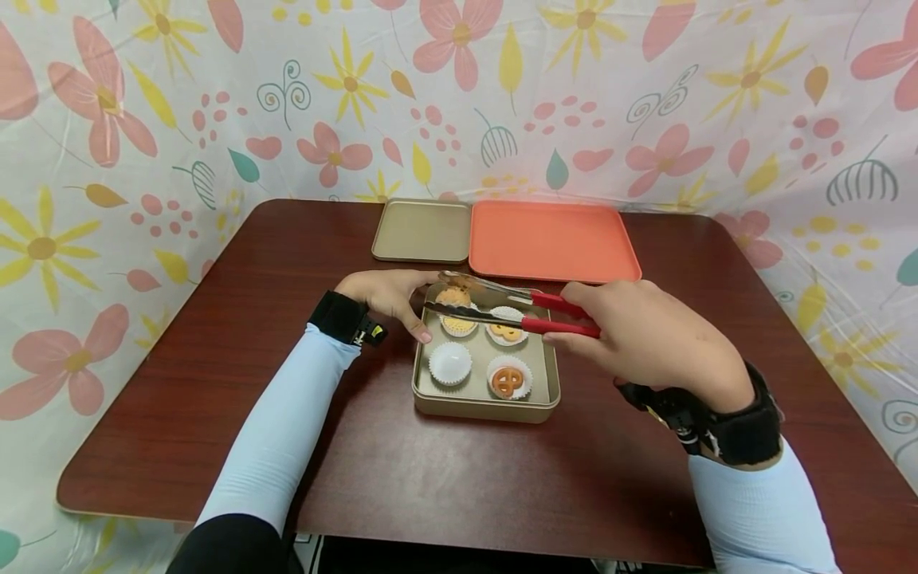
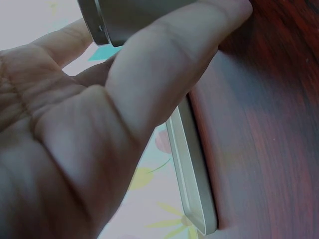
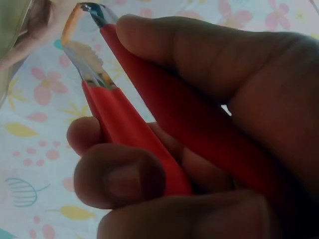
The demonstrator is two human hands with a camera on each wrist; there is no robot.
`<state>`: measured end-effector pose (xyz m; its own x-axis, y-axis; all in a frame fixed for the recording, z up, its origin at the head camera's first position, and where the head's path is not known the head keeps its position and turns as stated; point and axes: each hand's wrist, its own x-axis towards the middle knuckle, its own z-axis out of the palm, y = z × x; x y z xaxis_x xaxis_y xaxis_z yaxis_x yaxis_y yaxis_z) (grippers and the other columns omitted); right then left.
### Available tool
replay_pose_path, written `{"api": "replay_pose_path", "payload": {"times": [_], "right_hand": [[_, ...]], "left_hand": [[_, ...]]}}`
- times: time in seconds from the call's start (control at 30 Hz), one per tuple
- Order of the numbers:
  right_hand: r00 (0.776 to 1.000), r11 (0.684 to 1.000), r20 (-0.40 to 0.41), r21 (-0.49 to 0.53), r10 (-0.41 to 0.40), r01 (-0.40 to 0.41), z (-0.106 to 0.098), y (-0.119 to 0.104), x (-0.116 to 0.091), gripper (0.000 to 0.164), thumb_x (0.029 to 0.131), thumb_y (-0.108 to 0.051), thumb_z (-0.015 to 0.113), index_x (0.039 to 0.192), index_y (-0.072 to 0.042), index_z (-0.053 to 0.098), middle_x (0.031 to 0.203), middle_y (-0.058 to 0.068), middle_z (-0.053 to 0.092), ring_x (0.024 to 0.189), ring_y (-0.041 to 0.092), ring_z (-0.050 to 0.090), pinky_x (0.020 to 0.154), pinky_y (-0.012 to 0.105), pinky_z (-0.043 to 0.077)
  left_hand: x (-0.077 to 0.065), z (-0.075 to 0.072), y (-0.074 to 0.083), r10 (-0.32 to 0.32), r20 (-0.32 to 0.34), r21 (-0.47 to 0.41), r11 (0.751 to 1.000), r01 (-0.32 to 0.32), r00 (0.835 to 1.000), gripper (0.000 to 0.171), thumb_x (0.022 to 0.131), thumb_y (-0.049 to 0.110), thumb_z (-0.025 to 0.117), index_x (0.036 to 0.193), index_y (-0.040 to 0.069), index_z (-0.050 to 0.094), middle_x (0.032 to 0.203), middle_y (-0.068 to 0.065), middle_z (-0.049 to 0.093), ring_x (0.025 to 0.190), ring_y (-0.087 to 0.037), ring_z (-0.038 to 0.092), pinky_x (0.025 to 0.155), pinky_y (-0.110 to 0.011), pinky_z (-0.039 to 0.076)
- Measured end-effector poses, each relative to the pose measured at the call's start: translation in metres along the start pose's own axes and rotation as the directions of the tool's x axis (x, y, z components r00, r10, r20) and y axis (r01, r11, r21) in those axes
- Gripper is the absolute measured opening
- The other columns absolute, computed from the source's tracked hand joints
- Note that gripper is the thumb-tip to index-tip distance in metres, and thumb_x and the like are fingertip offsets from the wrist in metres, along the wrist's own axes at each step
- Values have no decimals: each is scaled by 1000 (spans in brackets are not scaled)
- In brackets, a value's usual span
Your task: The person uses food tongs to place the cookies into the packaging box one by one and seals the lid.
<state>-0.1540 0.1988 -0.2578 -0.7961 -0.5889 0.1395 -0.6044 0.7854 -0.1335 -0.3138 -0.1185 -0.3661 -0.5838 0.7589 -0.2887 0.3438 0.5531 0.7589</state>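
My right hand (image 1: 663, 339) grips red-handled tongs (image 1: 555, 325), which reach left across a beige tin (image 1: 476, 410). Between the tong tips is a round golden cookie (image 1: 453, 296), above the tin's back left. My left hand (image 1: 390, 299) holds the tin's back left corner, thumb along the left side; in the left wrist view the tin wall (image 2: 144, 20) stands between thumb and fingers. Inside the tin, a back left paper cup (image 1: 459, 328) bears a yellowish cookie, and a back right one holds pretzel-shaped cookies (image 1: 506, 332). A brown pretzel (image 1: 508, 383) sits front right; the front left cup (image 1: 449, 363) is bare white.
Behind the tin, a shallow beige lid or tray (image 1: 423, 231) lies beside a larger orange tray (image 1: 552, 239). All stand on a dark brown table (image 1: 402, 478). A flower-patterned sheet (image 1: 459, 96) hangs behind the table.
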Motion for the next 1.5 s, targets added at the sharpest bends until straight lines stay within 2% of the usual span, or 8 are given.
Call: {"api": "replay_pose_path", "payload": {"times": [0.17, 0.3, 0.43, 0.57, 0.83, 1.0, 1.37, 1.5], "right_hand": [[999, 999, 11, -17, -49, 49, 3, -1, 1, 31, 88, -47, 65, 81, -19, 53, 66, -9, 48, 57, 8, 45, 57, 27, 40], [997, 999, 62, -14, -41, 42, 6, -3, 2, 30, 88, -46, 65, 81, -19, 54, 63, -10, 47, 53, 7, 43, 54, 26, 39], [993, 999, 117, -14, -35, 37, 9, -6, 4, 26, 87, -43, 66, 85, -19, 57, 61, -11, 47, 51, 6, 43, 52, 25, 39], [986, 999, 160, -10, -38, 40, 13, -8, 6, 29, 87, -48, 65, 84, -20, 56, 58, -11, 46, 49, 6, 41, 48, 25, 36], [980, 999, 195, -16, -27, 31, 17, -8, 9, 35, 85, -55, 63, 82, -21, 55, 57, -10, 45, 48, 7, 41, 47, 26, 34], [973, 999, 228, -18, -24, 29, 21, -8, 13, 32, 84, -51, 67, 82, -21, 56, 58, -9, 46, 50, 8, 43, 48, 26, 36], [967, 999, 254, -8, -34, 37, 30, -6, 20, 34, 85, -55, 63, 80, -22, 56, 60, -9, 47, 51, 8, 44, 48, 26, 37], [967, 999, 250, -8, -37, 40, 32, -6, 22, 33, 85, -53, 65, 80, -22, 56, 61, -9, 48, 52, 8, 44, 48, 26, 38]], "left_hand": [[1, -1, 0, 32, 16, 24, 999, -32, 999, 107, 64, 30, 90, 149, 21, 26, 141, 4, 39, 126, -16, 41, 102, -35, 37], [1, -1, -1, 29, 18, 49, 998, -30, 999, 110, 61, 33, 91, 150, 25, 26, 143, 5, 37, 127, -16, 38, 100, -34, 38], [0, -2, 0, 39, 17, 63, 997, -40, 999, 108, 61, 37, 90, 149, 27, 28, 143, 5, 37, 130, -14, 35, 103, -34, 33], [0, -2, 0, 50, 11, 54, 997, -50, 999, 105, 62, 35, 90, 148, 28, 29, 144, 6, 37, 132, -13, 32, 106, -33, 29], [1, -2, -1, 54, 21, 1, 999, -54, 998, 106, 61, 33, 90, 148, 27, 29, 143, 6, 37, 130, -14, 34, 104, -34, 33], [0, -2, -1, 46, 26, -9, 999, -46, 999, 106, 62, 31, 90, 148, 27, 29, 145, 3, 36, 131, -18, 34, 103, -35, 34], [-1, -2, 0, 54, 2, 49, 997, -54, 999, 104, 63, 31, 90, 148, 26, 30, 145, 7, 36, 132, -12, 29, 107, -35, 28], [-1, -2, -2, 52, 4, 44, 998, -52, 999, 105, 62, 32, 90, 148, 26, 30, 145, 7, 35, 132, -11, 29, 107, -36, 28]]}}
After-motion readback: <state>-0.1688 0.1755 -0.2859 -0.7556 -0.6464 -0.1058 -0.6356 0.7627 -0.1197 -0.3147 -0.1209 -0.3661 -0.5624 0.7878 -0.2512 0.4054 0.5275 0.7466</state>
